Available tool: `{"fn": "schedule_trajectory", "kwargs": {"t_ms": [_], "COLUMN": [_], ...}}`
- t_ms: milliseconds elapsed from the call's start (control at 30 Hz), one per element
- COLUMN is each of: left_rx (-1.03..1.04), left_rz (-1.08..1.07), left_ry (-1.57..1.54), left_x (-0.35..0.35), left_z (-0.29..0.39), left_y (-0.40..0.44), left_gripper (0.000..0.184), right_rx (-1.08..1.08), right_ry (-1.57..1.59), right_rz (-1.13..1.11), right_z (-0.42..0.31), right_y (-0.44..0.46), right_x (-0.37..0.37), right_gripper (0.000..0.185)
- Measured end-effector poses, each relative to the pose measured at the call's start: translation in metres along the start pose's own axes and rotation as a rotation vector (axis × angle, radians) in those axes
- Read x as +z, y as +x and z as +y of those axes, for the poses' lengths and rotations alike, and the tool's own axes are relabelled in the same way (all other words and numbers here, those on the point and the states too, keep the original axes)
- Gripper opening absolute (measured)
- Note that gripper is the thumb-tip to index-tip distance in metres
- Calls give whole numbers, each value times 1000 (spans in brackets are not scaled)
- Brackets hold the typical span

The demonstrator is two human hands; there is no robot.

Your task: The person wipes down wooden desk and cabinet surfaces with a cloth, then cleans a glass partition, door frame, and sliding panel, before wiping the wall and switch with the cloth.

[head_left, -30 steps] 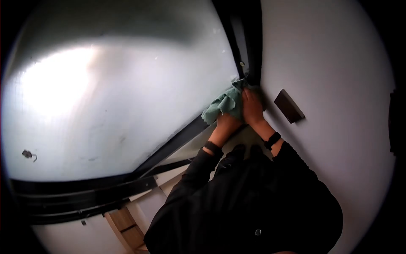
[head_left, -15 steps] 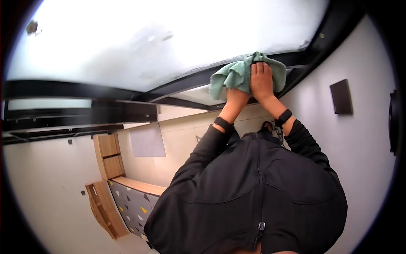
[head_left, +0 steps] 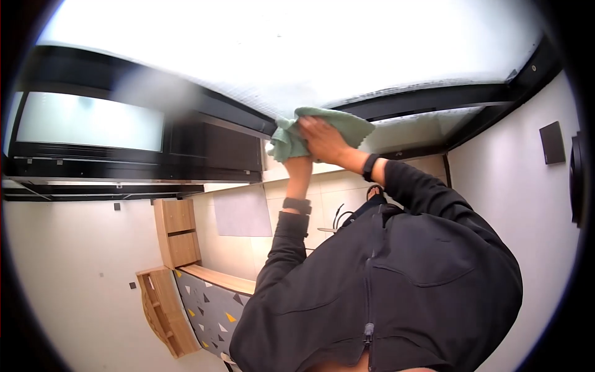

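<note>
A pale green cleaning cloth (head_left: 347,125) lies bunched against the black window frame (head_left: 396,110), at the lower edge of the bright frosted glass (head_left: 310,56). My right hand (head_left: 325,141) presses on top of the cloth, its fingers bent into the folds. Just below and to the left, my left hand (head_left: 299,166) reaches under the hanging part of the cloth and holds it. The left fingers are mostly covered by the fabric. Both wrists wear dark bands, and the hands are close together.
Another dark-framed pane (head_left: 90,121) is on the left. Below are a tiled floor (head_left: 238,248) with a grey mat (head_left: 243,211), a wooden cabinet (head_left: 176,232) and a bed with a patterned cover (head_left: 207,307). A dark wall panel (head_left: 551,142) hangs at right.
Both hands and the cloth have moved left along the frame, toward the corner by the left pane. The view has shifted, with more of the left pane and floor showing.
</note>
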State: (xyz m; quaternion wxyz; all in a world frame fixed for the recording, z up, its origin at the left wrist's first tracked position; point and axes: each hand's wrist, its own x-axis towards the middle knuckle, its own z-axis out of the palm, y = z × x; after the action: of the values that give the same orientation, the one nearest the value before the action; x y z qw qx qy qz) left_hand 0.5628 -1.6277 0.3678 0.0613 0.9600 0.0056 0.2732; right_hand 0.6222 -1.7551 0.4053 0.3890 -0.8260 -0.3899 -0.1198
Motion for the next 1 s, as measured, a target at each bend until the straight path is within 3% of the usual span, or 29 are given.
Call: {"fn": "schedule_trajectory", "kwargs": {"t_ms": [33, 67, 133, 200, 267, 300, 333, 367, 467, 500, 567, 600, 633, 667, 733, 767, 833, 900, 1000], "left_rx": [-17, -23, -7, 20, 229, -127, 80, 270, 7, 11, 31, 92, 150, 187, -52, -218, -243, -63, -42], "left_rz": [29, 30, 160, 233, 420, 38, 340, 647, 552, 555, 559, 582, 617, 477, 241, 222, 272, 111, 216], "left_ry": [-95, -100, -362, -577, -380, -182, -166, -81, -157, -149, 291, 457, 620, 657, -189, -545, -569, -287, -543], "left_x": [3, 0, -1, -29, -74, -122, -131, -140, -160, -152, -114, -98, -81, -56, -8, 15, 4, 12, -5], "left_z": [4, 8, 22, 38, 49, 79, 72, 65, 34, 37, 54, 64, 73, 77, 94, 103, 121, 113, 104], "left_y": [1, 7, 33, 80, 144, 198, 208, 218, 255, 250, 216, 198, 179, 144, 80, 47, 33, 17, 51], "left_gripper": [62, 62, 60, 50, 38, 33, 30, 27, 24, 24, 30, 34, 38, 39, 37, 36, 35, 33, 32], "right_rx": [22, 162, -150, -241, -296, -416, -375, -381, -424, -387, -324, -130, -191, -248, -131, -91, -72, -92, -208], "right_ry": [55, -30, -436, -550, -586, -599, -625, -646, -672, -649, -666, -810, -800, -788, -652, -578, -506, -496, -545], "right_rz": [87, -116, 239, 351, 581, 744, 691, 805, 1001, 948, 833, 567, 578, 587, 166, 96, 71, 100, 159], "right_z": [-3, -17, 14, 10, -13, -15, -49, -57, -60, -62, -52, -25, -15, -7, 42, 58, 61, 43, 19], "right_y": [1, 11, 20, 48, 84, 106, 115, 129, 149, 145, 128, 114, 96, 74, 13, -17, -30, -19, 20], "right_x": [-20, -67, -83, -130, -185, -209, -251, -269, -287, -285, -269, -242, -222, -200, -134, -112, -107, -120, -149], "right_gripper": [46, 49, 47, 49, 45, 47, 46, 49, 50, 50, 49, 44, 42, 40, 38, 38, 38, 40, 42]}}
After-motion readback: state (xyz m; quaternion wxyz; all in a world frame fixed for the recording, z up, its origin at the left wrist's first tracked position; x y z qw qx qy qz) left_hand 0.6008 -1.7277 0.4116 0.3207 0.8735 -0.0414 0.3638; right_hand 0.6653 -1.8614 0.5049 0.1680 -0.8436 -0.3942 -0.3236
